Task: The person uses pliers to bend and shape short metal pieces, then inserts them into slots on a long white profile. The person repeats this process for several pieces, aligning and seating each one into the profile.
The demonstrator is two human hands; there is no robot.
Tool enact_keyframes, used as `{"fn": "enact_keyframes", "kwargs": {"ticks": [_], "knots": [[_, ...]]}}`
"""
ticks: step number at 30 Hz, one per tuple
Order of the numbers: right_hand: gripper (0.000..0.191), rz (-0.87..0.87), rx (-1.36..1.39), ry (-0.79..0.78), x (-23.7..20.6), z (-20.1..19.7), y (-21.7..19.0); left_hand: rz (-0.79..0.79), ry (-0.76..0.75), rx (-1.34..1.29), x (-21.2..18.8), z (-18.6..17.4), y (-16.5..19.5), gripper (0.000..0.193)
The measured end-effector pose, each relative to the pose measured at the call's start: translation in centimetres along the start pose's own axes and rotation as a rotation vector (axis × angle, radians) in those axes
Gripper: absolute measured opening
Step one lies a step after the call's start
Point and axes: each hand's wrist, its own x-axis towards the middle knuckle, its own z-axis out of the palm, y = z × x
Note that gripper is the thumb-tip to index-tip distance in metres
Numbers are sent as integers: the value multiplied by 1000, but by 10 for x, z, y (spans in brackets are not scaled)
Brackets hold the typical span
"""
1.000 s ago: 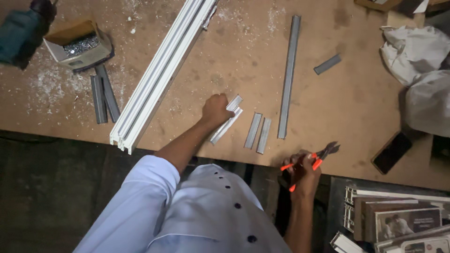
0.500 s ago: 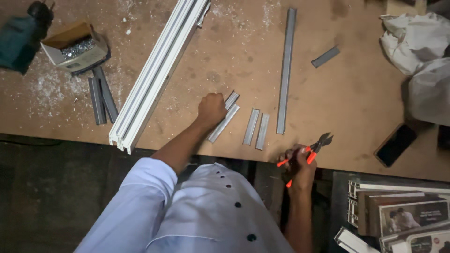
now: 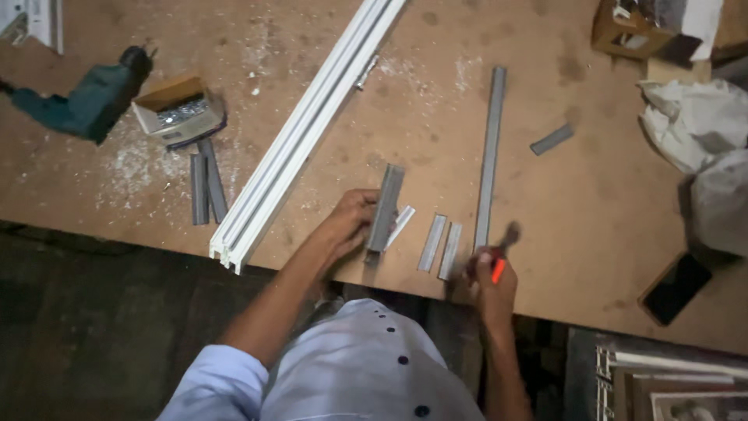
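Head view: left hand (image 3: 349,222) gripping short grey metal strip (image 3: 386,207), right hand (image 3: 492,282) clutching orange-handled pliers (image 3: 499,253) just beside two shorter strips (image 3: 440,245).

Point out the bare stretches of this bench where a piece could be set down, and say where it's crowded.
Widest bare board lies between the long grey strip and the white cloth. A second patch sits between the long white profile and that strip. Crowded: the near edge, where the left hand lifts a grey channel piece and the right hand holds red-handled pliers.
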Motion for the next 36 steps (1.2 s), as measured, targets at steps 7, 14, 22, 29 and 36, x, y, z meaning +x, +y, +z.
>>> {"fn": "enact_keyframes", "kwargs": {"ticks": [7,14,22,29,36], "knots": [[19,-665,-649,-139,22,71,-80,33,-166,-201,-28,16,9,19],[41,-856,-770,-142,44,102,-133,109,-240,-227,-50,17,24,14],[48,-899,-744,-246,47,122,-138,112,-394,-395,-57,14,42,20],[44,-895,-665,-308,49,131,-139,48,-452,-521,-59,21,51,24],[33,-784,-580,-372,49,135,-142,29,-480,-522,-61,22,57,24]]}}
